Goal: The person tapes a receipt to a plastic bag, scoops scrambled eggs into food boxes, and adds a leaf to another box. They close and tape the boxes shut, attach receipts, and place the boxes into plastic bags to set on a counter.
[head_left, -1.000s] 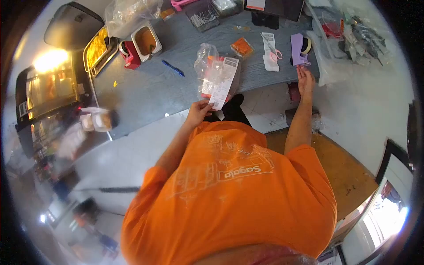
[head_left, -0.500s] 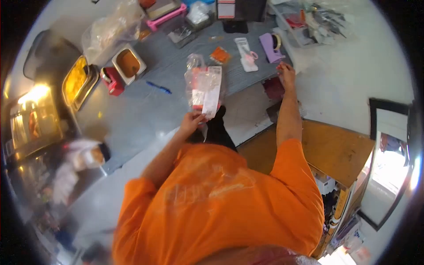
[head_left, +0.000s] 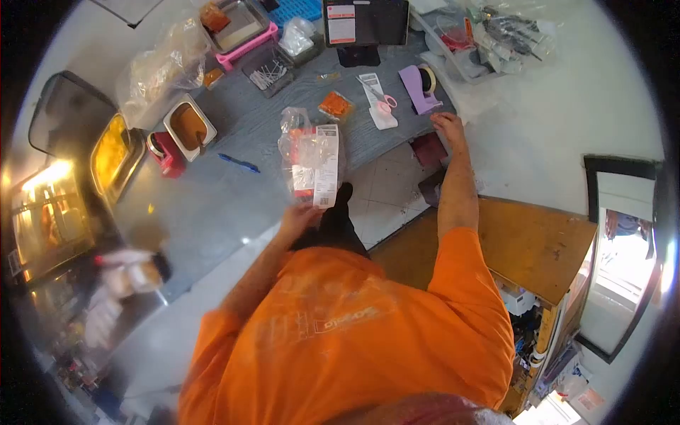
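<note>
My left hand (head_left: 299, 221) grips the lower edge of a clear plastic bag (head_left: 296, 152) at the front of the grey table. Red items show through the bag, and a white printed label (head_left: 326, 168) lies along its right side. My right hand (head_left: 448, 126) is raised near the table's right edge, just below a purple tape dispenser (head_left: 419, 92); its fingers are bent, and whether they hold something is too small to tell. Pink-handled scissors (head_left: 384, 103) rest on a white paper strip (head_left: 373, 88) left of the dispenser.
On the grey table (head_left: 205, 212) are a blue pen (head_left: 239, 163), a red dispenser (head_left: 164, 156), a sauce tray (head_left: 190, 126) and an orange packet (head_left: 335, 105). A tablet (head_left: 366, 25) stands at the back. A wooden cabinet (head_left: 524, 241) is at the right.
The view has shifted, so the table's objects appear further left. My left hand still holds the bag. My right hand remains by the purple dispenser, and the red bit at its fingertips no longer shows clearly.
</note>
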### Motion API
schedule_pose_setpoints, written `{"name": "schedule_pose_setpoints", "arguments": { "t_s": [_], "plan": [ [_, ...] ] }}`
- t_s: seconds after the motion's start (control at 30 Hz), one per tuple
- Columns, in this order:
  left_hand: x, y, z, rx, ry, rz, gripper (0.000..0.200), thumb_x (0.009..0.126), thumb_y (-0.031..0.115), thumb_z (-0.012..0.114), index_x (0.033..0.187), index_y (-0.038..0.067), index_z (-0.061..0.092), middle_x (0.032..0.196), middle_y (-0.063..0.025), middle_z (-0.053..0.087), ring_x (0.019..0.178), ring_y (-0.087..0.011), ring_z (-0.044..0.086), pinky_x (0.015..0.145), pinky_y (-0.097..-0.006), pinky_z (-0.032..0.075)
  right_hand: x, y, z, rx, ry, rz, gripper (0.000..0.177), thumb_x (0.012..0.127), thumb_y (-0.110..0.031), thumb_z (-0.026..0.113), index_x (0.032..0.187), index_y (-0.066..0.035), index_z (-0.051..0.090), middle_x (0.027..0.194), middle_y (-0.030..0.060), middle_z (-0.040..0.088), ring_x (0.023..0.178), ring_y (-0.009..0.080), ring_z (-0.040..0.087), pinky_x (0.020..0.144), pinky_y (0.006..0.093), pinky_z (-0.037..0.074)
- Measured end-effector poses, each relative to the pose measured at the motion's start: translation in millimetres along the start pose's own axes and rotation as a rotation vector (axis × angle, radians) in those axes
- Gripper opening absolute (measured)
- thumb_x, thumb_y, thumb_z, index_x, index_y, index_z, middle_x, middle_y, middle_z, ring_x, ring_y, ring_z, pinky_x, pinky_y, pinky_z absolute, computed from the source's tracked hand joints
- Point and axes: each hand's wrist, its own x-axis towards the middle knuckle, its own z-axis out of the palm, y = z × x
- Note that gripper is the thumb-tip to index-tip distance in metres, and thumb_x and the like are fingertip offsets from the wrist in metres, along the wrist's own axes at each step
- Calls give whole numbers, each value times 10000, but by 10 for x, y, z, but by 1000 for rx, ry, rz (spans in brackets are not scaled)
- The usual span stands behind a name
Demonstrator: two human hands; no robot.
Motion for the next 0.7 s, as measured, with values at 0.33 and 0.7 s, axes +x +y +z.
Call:
{"name": "schedule_pose_setpoints", "arguments": {
  "t_s": [0.33,0.7],
  "plan": [
    [22,-145,10,56,3,-148,283,918,242,567,1102,41,644,964,-36,671,851,-114,617,680,-245,496,-920,9,877,356,11,99,74,839,-125,619,890,-72,625,762,2,608,575,82,530,457,209,381],
    [156,-290,-84,-55,24,-63,296,906,268,581,1074,33,642,988,-60,675,909,-147,624,716,-304,498,-2463,794,2666,46,-365,366,299,818,-292,704,757,-3,658,615,41,598,447,114,519,412,236,380]
  ]
}}
